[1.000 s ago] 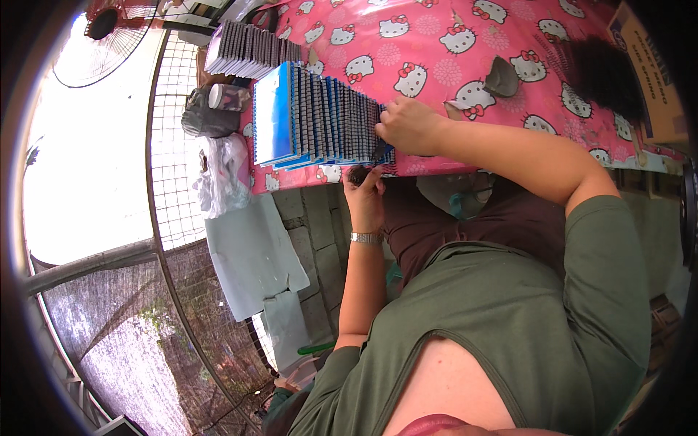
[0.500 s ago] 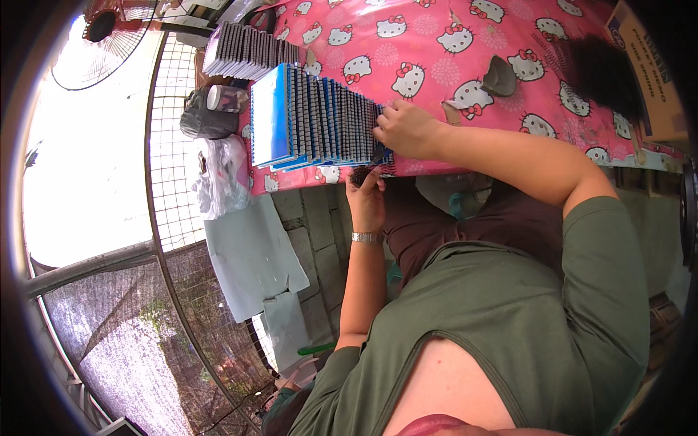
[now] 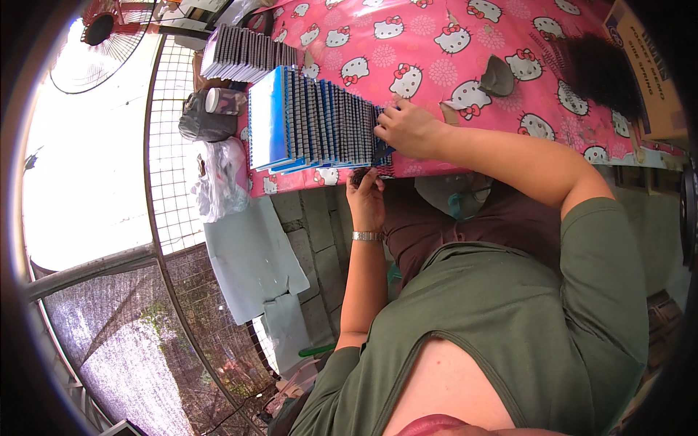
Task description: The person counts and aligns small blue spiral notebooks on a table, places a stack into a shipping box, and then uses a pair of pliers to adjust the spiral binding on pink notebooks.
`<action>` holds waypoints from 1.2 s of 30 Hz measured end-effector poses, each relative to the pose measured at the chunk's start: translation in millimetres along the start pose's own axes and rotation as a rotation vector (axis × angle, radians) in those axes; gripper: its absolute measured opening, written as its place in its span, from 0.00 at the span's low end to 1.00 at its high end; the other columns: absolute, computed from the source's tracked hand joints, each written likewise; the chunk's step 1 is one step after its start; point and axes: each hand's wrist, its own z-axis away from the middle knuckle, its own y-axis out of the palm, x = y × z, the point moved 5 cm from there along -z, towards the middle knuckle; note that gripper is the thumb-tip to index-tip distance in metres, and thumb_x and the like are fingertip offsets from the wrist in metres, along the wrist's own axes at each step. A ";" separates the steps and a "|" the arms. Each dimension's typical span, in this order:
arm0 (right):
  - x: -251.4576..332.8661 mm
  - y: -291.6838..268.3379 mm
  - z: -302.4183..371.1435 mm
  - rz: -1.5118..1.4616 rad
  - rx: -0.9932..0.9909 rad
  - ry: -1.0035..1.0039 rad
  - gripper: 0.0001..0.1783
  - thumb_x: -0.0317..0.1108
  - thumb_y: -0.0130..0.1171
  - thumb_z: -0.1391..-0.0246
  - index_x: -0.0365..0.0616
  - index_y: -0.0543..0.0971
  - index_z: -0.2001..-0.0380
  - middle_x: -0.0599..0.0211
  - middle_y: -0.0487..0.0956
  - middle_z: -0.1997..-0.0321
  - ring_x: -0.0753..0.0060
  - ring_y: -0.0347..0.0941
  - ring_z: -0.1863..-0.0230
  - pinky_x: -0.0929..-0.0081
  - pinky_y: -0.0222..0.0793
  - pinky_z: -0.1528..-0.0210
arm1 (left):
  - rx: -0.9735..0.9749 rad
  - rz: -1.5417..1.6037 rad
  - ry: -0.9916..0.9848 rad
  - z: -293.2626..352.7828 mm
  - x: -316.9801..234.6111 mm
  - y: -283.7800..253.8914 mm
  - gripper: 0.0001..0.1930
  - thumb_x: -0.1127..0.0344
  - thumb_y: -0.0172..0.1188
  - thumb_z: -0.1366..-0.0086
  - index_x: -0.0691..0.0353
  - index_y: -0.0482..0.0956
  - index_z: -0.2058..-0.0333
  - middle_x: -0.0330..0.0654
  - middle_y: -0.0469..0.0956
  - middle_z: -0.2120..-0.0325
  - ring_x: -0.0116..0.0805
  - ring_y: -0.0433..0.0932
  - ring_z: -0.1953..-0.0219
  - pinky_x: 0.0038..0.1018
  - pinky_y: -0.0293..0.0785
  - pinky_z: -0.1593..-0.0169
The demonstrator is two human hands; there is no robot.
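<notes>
A long row of small spiral-bound notebooks [image 3: 268, 120] with blue covers leans on the table, dark coils showing along their edges. At the row's right end my right hand [image 3: 408, 129] is closed, its fingers pinching the edge of the last notebook. Just below, at the table's front edge, my left hand [image 3: 366, 195] is closed around a dark bundle of spiral binding coils [image 3: 359, 176]. Its fingertips sit close to the lower corner of the same end notebook. The exact contact between coil and notebook is hidden by my fingers.
Behind the row stands a second notebook stack [image 3: 243, 52]. Left of it are a white cup [image 3: 222, 101], a dark bag [image 3: 203, 125] and a plastic bag [image 3: 222, 178]. A grey-green fragment [image 3: 497, 77], a black coil heap [image 3: 600, 76] and a cardboard box [image 3: 647, 73] lie rightward on the pink tablecloth [image 3: 429, 51].
Both hands stay at the row's right end with only slight finger movement. At the lower left, another person's hand and sleeve have shifted.
</notes>
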 end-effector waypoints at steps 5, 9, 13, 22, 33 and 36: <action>-2.0 10.2 -6.7 -0.185 0.481 0.131 0.07 0.35 0.56 0.51 0.45 0.79 0.72 0.63 0.80 0.69 0.61 0.78 0.62 0.60 0.71 0.53 | 0.029 -0.016 0.050 -2.9 1.9 -5.1 0.08 0.80 0.59 0.39 0.60 0.72 0.66 0.37 0.76 0.73 0.28 0.74 0.76 0.23 0.69 0.71; -12.0 15.1 6.8 -0.142 0.284 0.152 0.07 0.36 0.56 0.51 0.46 0.79 0.72 0.63 0.80 0.69 0.61 0.78 0.62 0.61 0.71 0.53 | -0.010 -0.015 0.079 1.4 -0.8 -1.6 0.06 0.79 0.59 0.39 0.61 0.73 0.67 0.37 0.75 0.74 0.29 0.74 0.76 0.24 0.69 0.71; -9.2 9.8 10.7 -0.005 -0.011 0.014 0.08 0.36 0.56 0.50 0.46 0.80 0.71 0.63 0.80 0.69 0.60 0.78 0.61 0.60 0.70 0.53 | 0.005 0.072 0.048 -1.3 5.8 -9.1 0.08 0.79 0.60 0.39 0.59 0.72 0.66 0.37 0.75 0.74 0.28 0.74 0.76 0.23 0.68 0.71; -4.2 19.6 0.7 -0.216 0.494 0.187 0.07 0.35 0.54 0.50 0.46 0.80 0.74 0.61 0.81 0.70 0.61 0.78 0.62 0.60 0.70 0.54 | -0.008 -0.075 0.019 -10.2 12.9 -8.9 0.10 0.80 0.61 0.41 0.59 0.71 0.65 0.36 0.76 0.72 0.27 0.73 0.78 0.22 0.66 0.74; -1.4 30.8 1.8 -0.124 0.441 0.126 0.06 0.35 0.55 0.50 0.48 0.80 0.73 0.65 0.81 0.71 0.61 0.79 0.65 0.61 0.70 0.58 | -0.027 -0.090 0.025 -11.1 18.0 -9.3 0.10 0.81 0.60 0.41 0.60 0.71 0.65 0.38 0.76 0.73 0.28 0.72 0.79 0.23 0.67 0.75; -6.1 33.1 7.0 -0.173 0.471 0.151 0.09 0.34 0.55 0.50 0.45 0.82 0.75 0.64 0.82 0.72 0.61 0.80 0.68 0.62 0.74 0.61 | -0.042 -0.132 0.030 -10.2 17.7 -8.8 0.09 0.81 0.60 0.40 0.60 0.72 0.65 0.38 0.76 0.73 0.27 0.73 0.79 0.23 0.67 0.74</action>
